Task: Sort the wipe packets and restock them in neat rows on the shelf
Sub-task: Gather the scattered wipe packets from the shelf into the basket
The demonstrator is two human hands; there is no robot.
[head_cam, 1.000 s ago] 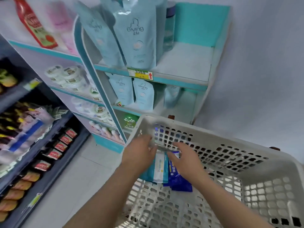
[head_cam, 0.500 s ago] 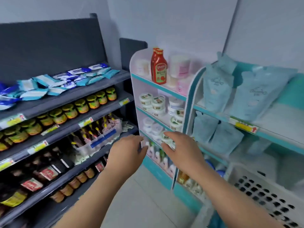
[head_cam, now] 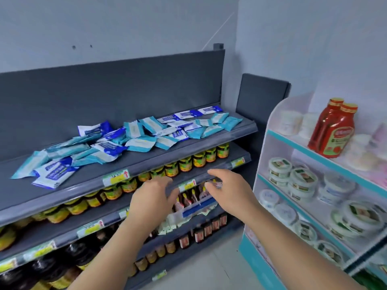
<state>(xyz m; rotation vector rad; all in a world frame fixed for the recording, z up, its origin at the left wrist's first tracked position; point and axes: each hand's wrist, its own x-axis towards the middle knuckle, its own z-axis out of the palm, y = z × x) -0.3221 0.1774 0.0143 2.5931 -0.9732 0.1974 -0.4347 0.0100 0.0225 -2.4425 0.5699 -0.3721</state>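
Both forearms reach in from the bottom edge. The left hand (head_cam: 154, 198) is empty, fingers loosely bent and gripping nothing, and the right hand (head_cam: 229, 190) just beside it is empty too, fingers stretched forward and relaxed. The two hover close together in front of the middle tiers of the grey gondola, touching nothing that can be made out. Just past the fingertips sits a clear tray (head_cam: 194, 212) of small sachets (too blurred to read). One tier up runs a row of yellow-labelled jars (head_cam: 185, 164). Above those is the top shelf (head_cam: 134, 164), with a yellow price tag (head_cam: 116, 177) on its front lip. The wipe packets (head_cam: 136, 137) are all up there, well above both hands, lying in a loose jumble across the deck. Teal-and-white ones are mixed with dark-blue ones, overlapping and pointing every which way, with no rows to speak of. Behind them rises the dark back panel (head_cam: 104, 91). Over on the right stands a white rack (head_cam: 263, 155) with teal edging, holding round tubs (head_cam: 302, 178) on its middle tiers and red ketchup bottles (head_cam: 332, 130) up top.
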